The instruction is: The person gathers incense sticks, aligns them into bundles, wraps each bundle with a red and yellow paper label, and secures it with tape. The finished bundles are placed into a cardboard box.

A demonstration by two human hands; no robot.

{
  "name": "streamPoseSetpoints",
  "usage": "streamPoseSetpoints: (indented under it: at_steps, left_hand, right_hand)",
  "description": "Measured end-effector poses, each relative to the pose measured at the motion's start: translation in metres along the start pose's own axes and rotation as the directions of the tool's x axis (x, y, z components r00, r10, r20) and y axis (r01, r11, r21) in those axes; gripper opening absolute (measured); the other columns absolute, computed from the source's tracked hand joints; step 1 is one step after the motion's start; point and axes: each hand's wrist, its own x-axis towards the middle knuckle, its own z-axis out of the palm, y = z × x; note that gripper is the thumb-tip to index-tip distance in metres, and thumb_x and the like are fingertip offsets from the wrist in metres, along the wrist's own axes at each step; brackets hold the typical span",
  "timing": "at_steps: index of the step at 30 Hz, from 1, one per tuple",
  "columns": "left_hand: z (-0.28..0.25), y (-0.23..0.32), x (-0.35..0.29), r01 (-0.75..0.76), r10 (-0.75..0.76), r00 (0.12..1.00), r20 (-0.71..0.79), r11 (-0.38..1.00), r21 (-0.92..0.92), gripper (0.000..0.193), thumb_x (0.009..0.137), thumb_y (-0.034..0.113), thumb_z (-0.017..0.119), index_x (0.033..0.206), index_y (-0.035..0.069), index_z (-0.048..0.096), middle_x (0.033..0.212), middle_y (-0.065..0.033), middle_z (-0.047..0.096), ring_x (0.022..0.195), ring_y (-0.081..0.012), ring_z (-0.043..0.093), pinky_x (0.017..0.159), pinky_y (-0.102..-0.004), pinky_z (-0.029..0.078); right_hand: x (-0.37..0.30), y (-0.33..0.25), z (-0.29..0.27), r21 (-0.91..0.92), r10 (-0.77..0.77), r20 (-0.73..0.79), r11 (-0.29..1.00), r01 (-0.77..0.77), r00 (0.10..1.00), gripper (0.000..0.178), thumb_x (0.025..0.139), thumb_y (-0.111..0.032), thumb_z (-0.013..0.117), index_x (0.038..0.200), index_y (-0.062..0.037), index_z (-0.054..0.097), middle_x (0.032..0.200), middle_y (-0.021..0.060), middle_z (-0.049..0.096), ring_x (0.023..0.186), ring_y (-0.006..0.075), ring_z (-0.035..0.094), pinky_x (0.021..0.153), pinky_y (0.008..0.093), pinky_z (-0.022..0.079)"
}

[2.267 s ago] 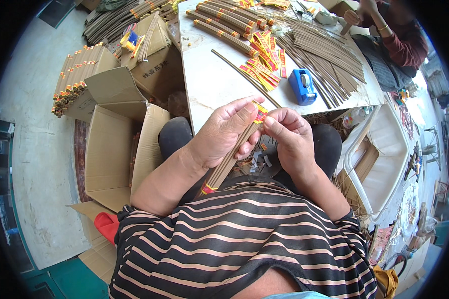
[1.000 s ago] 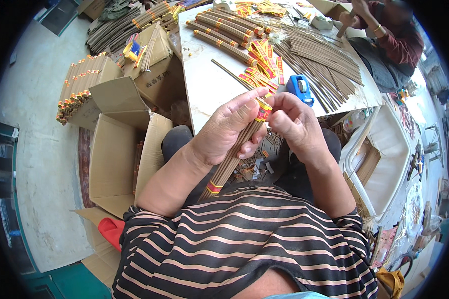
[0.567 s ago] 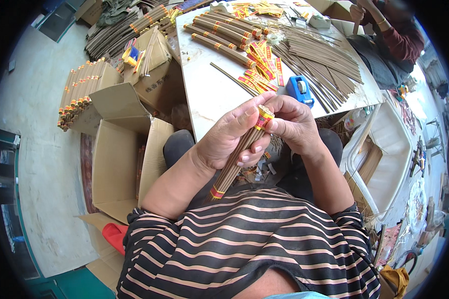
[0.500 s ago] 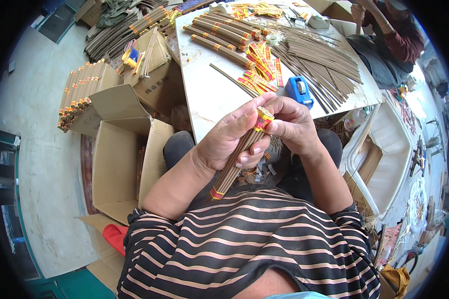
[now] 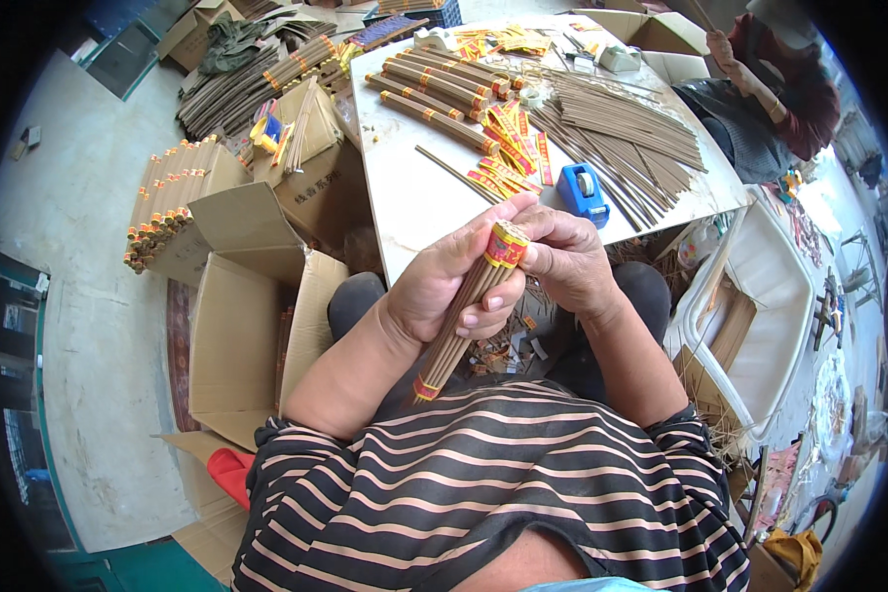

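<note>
My left hand (image 5: 451,286) is wrapped round a bundle of brown incense sticks (image 5: 456,331), which slants down toward my shirt. Red and yellow paper bands circle the bundle near both ends. At its upper end, the fingers of my right hand (image 5: 569,259) pinch the upper paper band (image 5: 505,245). A blue tape dispenser (image 5: 584,197) stands on the table just beyond my right hand. Loose red and yellow labels (image 5: 513,148) lie scattered behind it, beside a spread of loose incense sticks (image 5: 622,128).
Finished bundles (image 5: 434,94) lie in a stack on the white table (image 5: 405,197). An open cardboard box (image 5: 229,335) stands at my left, with more banded bundles (image 5: 168,202) beyond. At the right is a white tub (image 5: 760,365). A co-worker (image 5: 775,89) sits at far right.
The view has shifted slightly. My hands and the bundle appear a little lower and further left, with the same grip. The co-worker's hands have moved.
</note>
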Motion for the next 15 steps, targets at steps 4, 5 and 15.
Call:
streamPoseSetpoints:
  at_steps: [4, 5, 15]
  left_hand:
    - [0.011, 0.001, -0.001, 0.015, -0.009, 0.998, -0.057, 0.994, 0.106, 0.062, 0.094, 0.040, 0.039, 0.142, 0.012, 0.013, 0.061, -0.0092, 0.047, 0.037, -0.0091, 0.040, 0.031, -0.0203, 0.034]
    - [0.013, 0.001, -0.001, 0.019, -0.009, 0.997, -0.073, 0.991, 0.132, 0.061, 0.094, 0.041, 0.039, 0.141, 0.012, 0.014, 0.061, -0.0089, 0.047, 0.037, -0.0090, 0.040, 0.031, -0.0204, 0.034]
    - [0.062, 0.091, -0.001, -0.666, 0.802, 0.538, 0.258, 0.218, 0.713, 0.033, 0.085, 0.030, 0.063, 0.103, 0.003, 0.054, 0.063, -0.0025, 0.053, 0.047, -0.0089, 0.048, 0.042, -0.0235, 0.040]
  right_hand:
    - [-0.002, 0.000, 0.001, -0.040, -0.044, -0.008, 0.998, 0.044, 0.999, 0.017, 0.082, -0.009, 0.064, 0.096, 0.0012, 0.063, 0.091, 0.0057, 0.061, 0.087, 0.0137, 0.057, 0.081, 0.0277, 0.045]
    - [-0.003, 0.002, 0.001, -0.039, -0.040, -0.027, 0.998, 0.039, 0.999, 0.017, 0.082, -0.009, 0.064, 0.096, 0.0012, 0.063, 0.090, 0.0057, 0.061, 0.085, 0.0136, 0.057, 0.080, 0.0277, 0.045]
    - [-0.019, -0.030, 0.031, -0.177, 0.182, 0.144, 0.972, -0.156, 0.973, 0.028, 0.088, -0.022, 0.058, 0.098, 0.0043, 0.061, 0.082, 0.0111, 0.064, 0.073, 0.0170, 0.060, 0.068, 0.0305, 0.049]
